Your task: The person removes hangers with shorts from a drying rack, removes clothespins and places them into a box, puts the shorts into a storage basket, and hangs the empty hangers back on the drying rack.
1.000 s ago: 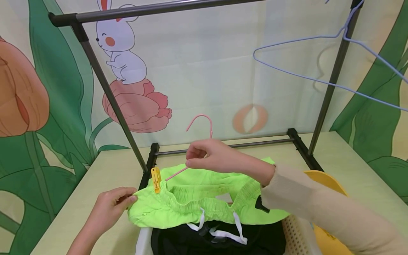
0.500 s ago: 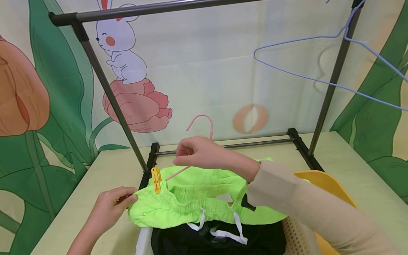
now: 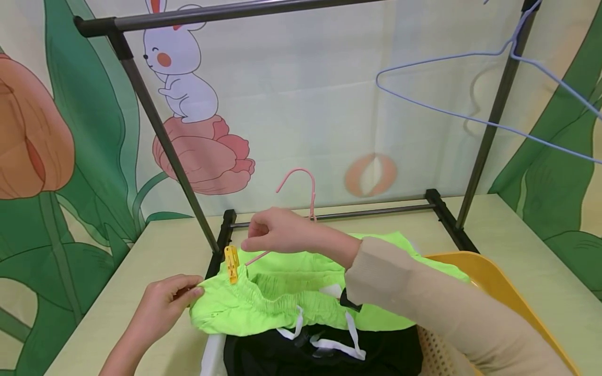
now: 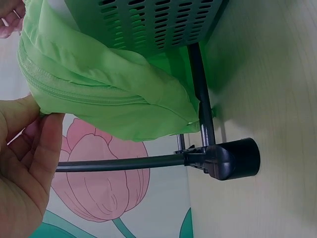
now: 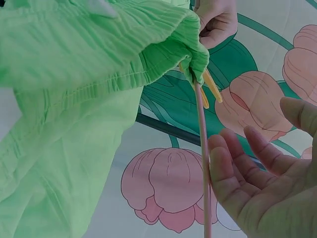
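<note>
Where the lime-green drawstring shorts (image 3: 282, 313) lie: six o'clock.
Left hand (image 3: 162, 305): pinches their nine-o'clock edge.
Right hand (image 3: 284, 230): fingers loosely spread, beside the pink wire hanger (image 5: 203, 134).
Beige sleeve (image 3: 409, 282): four o'clock, blocking part of shorts and yellow tub (image 3: 489, 275).
Black metal rack (image 3: 235, 12): twelve o'clock.

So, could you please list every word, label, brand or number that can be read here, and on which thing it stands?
None: no text can be read in any view.
White patch at the waist of the green garment: no lettering can be made out.
Yellow clip: any marking is too small to read.
Wall: drawings only, no words visible.
</note>
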`<act>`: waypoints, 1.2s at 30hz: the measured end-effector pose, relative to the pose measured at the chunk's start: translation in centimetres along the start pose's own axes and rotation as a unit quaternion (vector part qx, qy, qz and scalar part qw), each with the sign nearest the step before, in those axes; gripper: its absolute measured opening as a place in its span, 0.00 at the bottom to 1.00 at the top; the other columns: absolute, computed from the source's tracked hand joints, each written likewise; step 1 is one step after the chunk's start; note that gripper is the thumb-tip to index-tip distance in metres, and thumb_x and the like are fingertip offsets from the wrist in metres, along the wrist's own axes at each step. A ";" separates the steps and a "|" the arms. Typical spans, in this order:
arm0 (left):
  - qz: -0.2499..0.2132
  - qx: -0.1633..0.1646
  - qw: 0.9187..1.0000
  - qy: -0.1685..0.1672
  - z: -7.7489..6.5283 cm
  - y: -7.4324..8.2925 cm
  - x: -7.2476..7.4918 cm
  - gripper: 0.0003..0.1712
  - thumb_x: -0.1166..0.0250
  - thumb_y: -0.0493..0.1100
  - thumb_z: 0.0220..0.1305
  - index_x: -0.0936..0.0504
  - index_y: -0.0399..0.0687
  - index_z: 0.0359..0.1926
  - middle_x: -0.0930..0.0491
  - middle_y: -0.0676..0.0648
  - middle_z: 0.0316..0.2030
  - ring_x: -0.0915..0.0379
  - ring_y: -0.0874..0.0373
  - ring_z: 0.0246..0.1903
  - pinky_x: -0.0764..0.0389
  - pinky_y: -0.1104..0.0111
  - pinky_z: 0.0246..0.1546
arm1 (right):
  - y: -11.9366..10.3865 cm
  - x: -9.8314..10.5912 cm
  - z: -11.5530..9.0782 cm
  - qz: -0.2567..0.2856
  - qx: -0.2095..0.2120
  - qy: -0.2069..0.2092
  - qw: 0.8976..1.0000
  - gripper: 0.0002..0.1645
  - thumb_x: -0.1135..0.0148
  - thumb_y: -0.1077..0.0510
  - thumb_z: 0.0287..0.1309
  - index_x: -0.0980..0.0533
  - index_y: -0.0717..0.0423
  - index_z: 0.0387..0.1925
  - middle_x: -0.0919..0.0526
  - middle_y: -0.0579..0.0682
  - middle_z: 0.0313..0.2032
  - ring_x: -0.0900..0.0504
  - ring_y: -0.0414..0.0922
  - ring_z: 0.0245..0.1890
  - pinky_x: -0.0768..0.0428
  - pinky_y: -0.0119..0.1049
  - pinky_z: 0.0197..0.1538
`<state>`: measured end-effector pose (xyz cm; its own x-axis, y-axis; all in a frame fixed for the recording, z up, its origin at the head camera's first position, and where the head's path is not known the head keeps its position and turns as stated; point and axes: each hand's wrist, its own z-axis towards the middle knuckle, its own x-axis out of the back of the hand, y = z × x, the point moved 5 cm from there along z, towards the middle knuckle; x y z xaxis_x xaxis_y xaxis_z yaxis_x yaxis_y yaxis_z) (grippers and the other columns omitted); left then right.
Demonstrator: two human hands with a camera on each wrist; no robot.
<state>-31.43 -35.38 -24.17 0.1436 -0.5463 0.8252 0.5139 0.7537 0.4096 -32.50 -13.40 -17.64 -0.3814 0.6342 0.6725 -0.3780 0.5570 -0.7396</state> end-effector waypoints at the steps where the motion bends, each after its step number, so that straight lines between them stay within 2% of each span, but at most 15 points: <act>1: 0.000 0.000 1.000 0.000 0.0 0.0 0.0 0.08 0.36 0.31 0.48 0.18 0.42 0.33 0.23 0.53 0.23 0.38 0.72 0.19 0.32 0.76 0.19 | 0.0 -0.1 0.2 -0.004 0.001 0.000 1.000 0.11 0.44 0.49 0.55 0.25 0.52 0.31 0.23 0.43 0.30 0.28 0.38 0.28 0.29 0.28 0.30; 7: 0.003 0.004 1.000 -0.004 0.0 0.1 0.1 0.08 0.35 0.33 0.49 0.18 0.41 0.34 0.21 0.50 0.24 0.37 0.72 0.20 0.31 0.76 0.20 | -0.4 -0.5 1.1 -0.026 0.008 0.001 1.000 0.11 0.44 0.48 0.55 0.26 0.51 0.31 0.23 0.43 0.30 0.29 0.38 0.26 0.29 0.27 0.28; 13: 0.004 -0.006 1.000 0.001 0.0 0.1 0.2 0.08 0.35 0.32 0.48 0.18 0.42 0.33 0.22 0.52 0.23 0.37 0.73 0.19 0.31 0.76 0.20 | -1.0 -1.1 1.7 -0.045 0.006 0.004 0.999 0.12 0.43 0.48 0.54 0.26 0.52 0.31 0.23 0.43 0.30 0.27 0.38 0.28 0.29 0.27 0.30; 18: -0.003 -0.003 1.000 -0.004 0.0 0.0 0.1 0.08 0.36 0.32 0.49 0.18 0.43 0.33 0.23 0.53 0.23 0.37 0.72 0.19 0.31 0.76 0.20 | -0.9 -1.7 2.3 -0.056 0.008 0.006 0.998 0.12 0.43 0.49 0.53 0.26 0.54 0.30 0.23 0.43 0.29 0.27 0.36 0.26 0.30 0.25 0.28; 28: -0.003 0.003 1.000 -0.008 0.0 0.0 0.2 0.08 0.36 0.33 0.49 0.18 0.42 0.34 0.22 0.51 0.24 0.37 0.72 0.20 0.30 0.76 0.20 | -0.8 -2.9 3.2 -0.059 -0.057 -0.018 0.996 0.14 0.44 0.46 0.54 0.27 0.53 0.32 0.23 0.43 0.36 0.18 0.38 0.27 0.28 0.26 0.28; 30: -0.002 0.002 1.000 -0.007 0.0 0.0 0.2 0.08 0.36 0.33 0.49 0.18 0.42 0.34 0.22 0.51 0.24 0.37 0.72 0.20 0.30 0.76 0.20 | -0.7 -2.9 3.4 -0.064 -0.064 -0.017 0.996 0.14 0.44 0.46 0.54 0.28 0.52 0.29 0.23 0.41 0.33 0.18 0.38 0.27 0.29 0.26 0.27; 32: -0.001 0.002 1.000 -0.007 0.0 0.0 0.2 0.08 0.36 0.32 0.49 0.18 0.42 0.34 0.22 0.52 0.24 0.37 0.72 0.20 0.30 0.76 0.20 | -0.7 -3.0 3.6 -0.072 -0.067 -0.017 0.995 0.15 0.44 0.45 0.54 0.30 0.50 0.22 0.26 0.39 0.23 0.20 0.36 0.23 0.33 0.25 0.22; 34: -0.001 0.002 1.000 -0.007 0.0 0.1 0.2 0.08 0.36 0.32 0.49 0.18 0.42 0.33 0.22 0.52 0.24 0.37 0.72 0.20 0.31 0.76 0.20 | -0.6 -3.0 3.8 -0.079 -0.069 -0.015 0.994 0.20 0.45 0.45 0.54 0.35 0.49 0.14 0.35 0.39 0.14 0.26 0.34 0.16 0.40 0.24 0.17; 36: -0.001 0.002 1.000 -0.007 0.0 0.1 0.2 0.08 0.36 0.32 0.49 0.18 0.42 0.33 0.22 0.52 0.24 0.37 0.72 0.19 0.31 0.76 0.20 | -0.4 -3.1 4.0 -0.089 -0.067 -0.014 0.994 0.26 0.46 0.45 0.55 0.41 0.49 0.09 0.44 0.39 0.09 0.37 0.34 0.10 0.47 0.25 0.15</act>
<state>-31.33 -35.43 -23.93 0.1308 -0.5424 0.8298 0.5108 0.7543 0.4125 -34.55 -17.77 -19.28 -0.3430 0.5042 0.7925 -0.3261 0.7273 -0.6039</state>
